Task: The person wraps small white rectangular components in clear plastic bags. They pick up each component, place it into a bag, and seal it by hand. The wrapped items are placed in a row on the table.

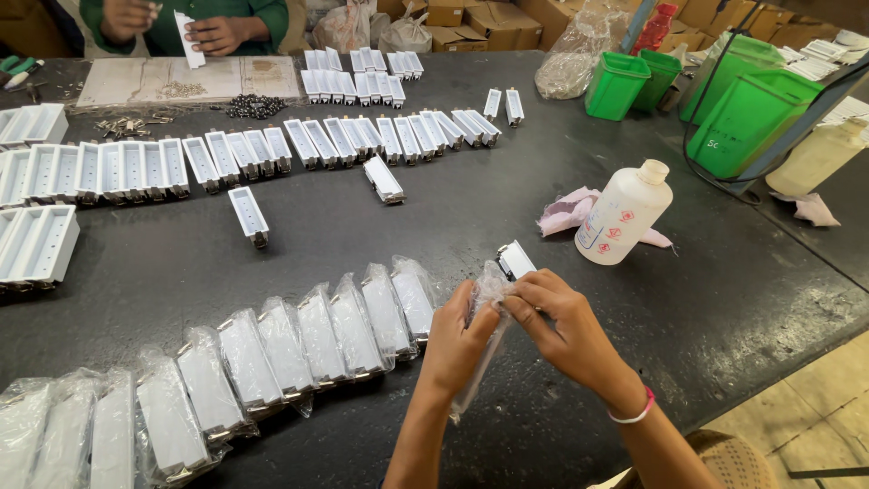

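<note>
At lower centre of the frame, the left hand (460, 337) pinched the clear bag (484, 317) open while the right hand (559, 324) gripped the white part (515, 259), half inserted. Bagged parts (272, 349) lay in a row on the worktop (299, 244), lower left.

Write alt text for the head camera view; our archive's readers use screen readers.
A person's left hand and right hand hold a clear plastic bag around a white oblong part over a dark table. A curved row of bagged parts lies to the left, unbagged ones behind, with a white bottle and green bins to the right.
</note>
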